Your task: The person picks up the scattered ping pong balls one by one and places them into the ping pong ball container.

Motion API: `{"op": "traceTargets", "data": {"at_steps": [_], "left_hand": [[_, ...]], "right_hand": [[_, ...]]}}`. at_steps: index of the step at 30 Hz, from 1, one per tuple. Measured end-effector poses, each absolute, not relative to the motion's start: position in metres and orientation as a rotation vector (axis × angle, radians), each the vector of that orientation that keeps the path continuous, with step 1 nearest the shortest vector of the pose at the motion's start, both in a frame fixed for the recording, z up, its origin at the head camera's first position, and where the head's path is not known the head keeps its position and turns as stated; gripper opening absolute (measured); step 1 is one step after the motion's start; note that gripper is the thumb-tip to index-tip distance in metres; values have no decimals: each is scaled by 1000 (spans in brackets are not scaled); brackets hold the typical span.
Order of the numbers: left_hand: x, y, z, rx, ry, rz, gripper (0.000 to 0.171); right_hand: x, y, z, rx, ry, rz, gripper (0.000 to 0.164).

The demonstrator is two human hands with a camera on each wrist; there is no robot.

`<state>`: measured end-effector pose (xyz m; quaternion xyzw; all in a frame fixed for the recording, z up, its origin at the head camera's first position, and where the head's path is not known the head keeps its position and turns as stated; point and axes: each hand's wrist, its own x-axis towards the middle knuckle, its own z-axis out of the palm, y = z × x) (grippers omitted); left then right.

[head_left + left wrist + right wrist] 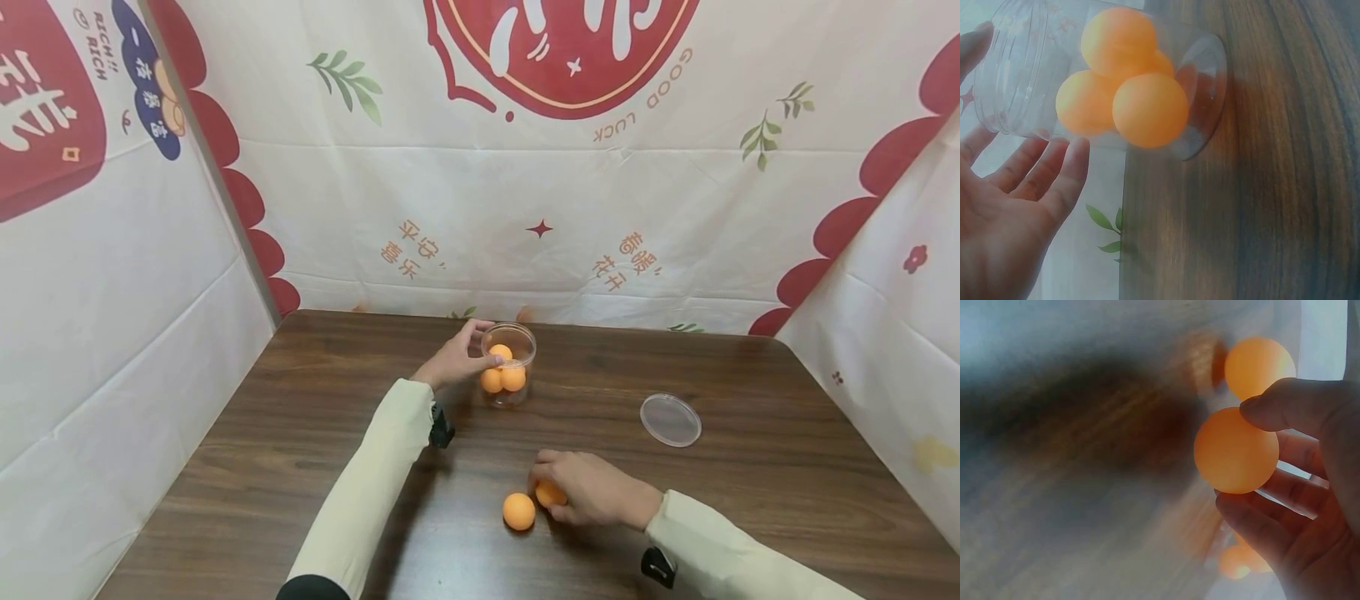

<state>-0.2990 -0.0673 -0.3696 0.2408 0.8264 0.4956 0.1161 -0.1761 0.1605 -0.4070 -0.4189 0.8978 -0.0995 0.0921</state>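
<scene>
A clear plastic jar [517, 398] stands upright near the back of the table with several orange ping-pong balls [1150, 111] inside. My left hand [459, 357] holds the jar near its rim, thumb on one side and fingers on the other. Closer to the front, my right hand [592, 487] pinches an orange ping-pong ball [1236, 450] between thumb and fingers. That ball is at the tabletop; whether it touches the wood I cannot tell. A loose orange ping-pong ball [519, 512] lies just left of the right hand.
A round clear lid [671, 420] lies flat on the brown wooden table [300, 467], right of the jar. Printed white cloth [480, 200] hangs behind the table's back edge, with more cloth along both sides.
</scene>
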Motion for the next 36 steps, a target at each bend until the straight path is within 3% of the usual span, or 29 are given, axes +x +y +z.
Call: {"op": "traceTargets", "data": {"at_steps": [36], "left_hand": [[-324, -67, -405, 683, 2420, 1522, 64]], "right_hand": [[-232, 151, -353, -1194, 2775, -207, 32]]}}
